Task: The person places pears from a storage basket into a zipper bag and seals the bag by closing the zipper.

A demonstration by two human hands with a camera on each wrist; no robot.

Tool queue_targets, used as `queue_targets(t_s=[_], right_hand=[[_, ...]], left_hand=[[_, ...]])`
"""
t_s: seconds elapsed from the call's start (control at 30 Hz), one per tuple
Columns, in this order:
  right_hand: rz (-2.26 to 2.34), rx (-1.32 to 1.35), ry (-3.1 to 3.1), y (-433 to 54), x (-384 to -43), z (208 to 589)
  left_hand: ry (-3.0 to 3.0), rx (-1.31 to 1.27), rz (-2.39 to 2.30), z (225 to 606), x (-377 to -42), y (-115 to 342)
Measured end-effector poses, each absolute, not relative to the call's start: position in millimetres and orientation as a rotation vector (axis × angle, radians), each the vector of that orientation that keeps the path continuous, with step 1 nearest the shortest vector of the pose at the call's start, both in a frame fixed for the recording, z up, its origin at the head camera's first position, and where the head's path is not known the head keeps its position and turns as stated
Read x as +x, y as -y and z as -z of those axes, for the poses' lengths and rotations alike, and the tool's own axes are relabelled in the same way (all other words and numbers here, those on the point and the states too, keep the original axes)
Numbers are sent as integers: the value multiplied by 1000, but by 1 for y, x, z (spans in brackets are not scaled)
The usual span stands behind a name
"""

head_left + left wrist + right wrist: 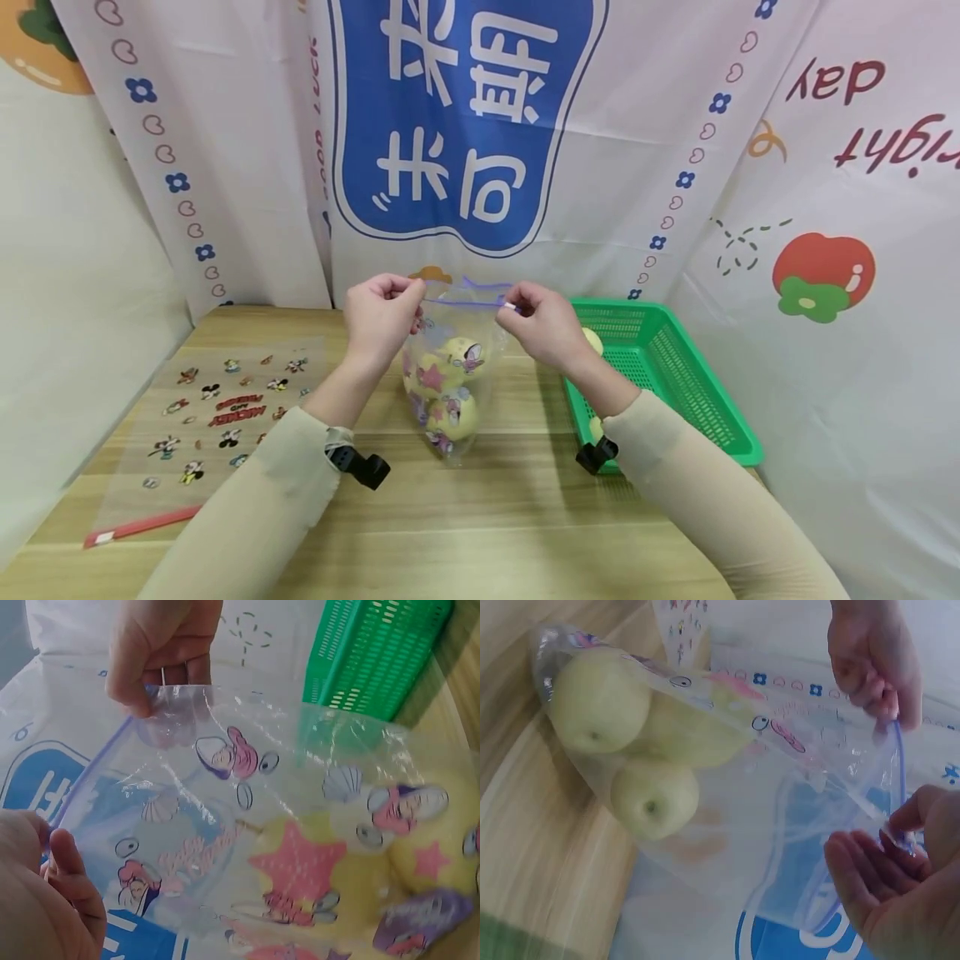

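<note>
The clear printed bag (431,379) is hanging upright between the two hands, over the near side of the curtain and above the wooden table (450,542) (whether its bottom is touching the wood, I cannot tell); inside it, at least three pale yellow fruits (600,701) are sitting low and bunched together, so the filling is looking well under way; the left hand (378,321) is pinching one end of the purple-edged mouth between thumb and fingers, and the right hand (543,321) is pinching the other end, where a small white piece (510,306), perhaps the slider, is showing at the fingertips; the two purple lips are standing apart along part of the mouth, so the bag is, I judge, not yet sealed; to the right, the green basket (701,367) is holding at least two more yellow fruits (593,340), partly hidden by the right arm, and these are remaining outside the bag; on the left, a flat printed bag with a red strip (150,525) is lying on the table, seemingly unfilled.
</note>
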State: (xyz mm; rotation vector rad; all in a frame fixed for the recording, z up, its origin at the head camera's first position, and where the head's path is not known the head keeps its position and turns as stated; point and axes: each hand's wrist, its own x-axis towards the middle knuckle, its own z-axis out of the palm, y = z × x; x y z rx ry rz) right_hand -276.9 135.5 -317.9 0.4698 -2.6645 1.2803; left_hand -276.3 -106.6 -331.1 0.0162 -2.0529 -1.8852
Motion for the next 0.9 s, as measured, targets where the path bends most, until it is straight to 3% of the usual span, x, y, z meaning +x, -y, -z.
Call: queue_targets(t_s=[0.2, 0.4, 0.6, 0.9], right_hand=[[-1370, 553, 2631, -149, -282, 318], [-1399, 627, 2614, -155, -281, 319], [-1402, 647, 2622, -157, -280, 321], [-1379, 666, 2628, -158, -274, 319]], left_hand=[[2132, -98, 1878, 331, -272, 119], [2185, -86, 1949, 338, -298, 137], [2513, -274, 1744, 347, -327, 138], [2603, -318, 1855, 341, -342, 125]])
